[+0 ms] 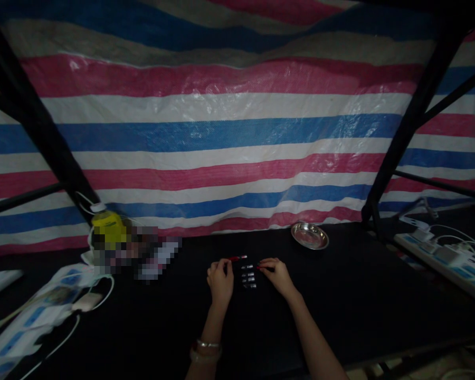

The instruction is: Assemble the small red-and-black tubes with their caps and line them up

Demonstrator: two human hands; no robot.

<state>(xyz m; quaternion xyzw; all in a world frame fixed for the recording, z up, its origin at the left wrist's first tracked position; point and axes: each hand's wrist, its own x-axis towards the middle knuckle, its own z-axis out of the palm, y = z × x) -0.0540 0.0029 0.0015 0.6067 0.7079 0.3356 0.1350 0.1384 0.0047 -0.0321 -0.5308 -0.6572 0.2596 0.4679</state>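
Note:
My left hand (221, 277) is closed, its fingers at the near end of a slim red pen-like stick (238, 258) with a pale tip pointing right. Across from it, my right hand (276, 273) pinches at its fingertips a small dark piece with a red spot, too small to name. Between the hands, several short black-and-silver pieces (249, 280) lie one below another on the black tabletop (277, 335). They look like pen caps or short tubes, but I cannot tell which.
Beyond my right hand stands a round shiny metal dish (310, 235). To the left are a yellow bottle (110, 227), a blurred-out patch, and a power strip (27, 322) with cables. Another power strip (447, 258) lies right. Striped sheeting (229, 132) hangs behind, between black posts.

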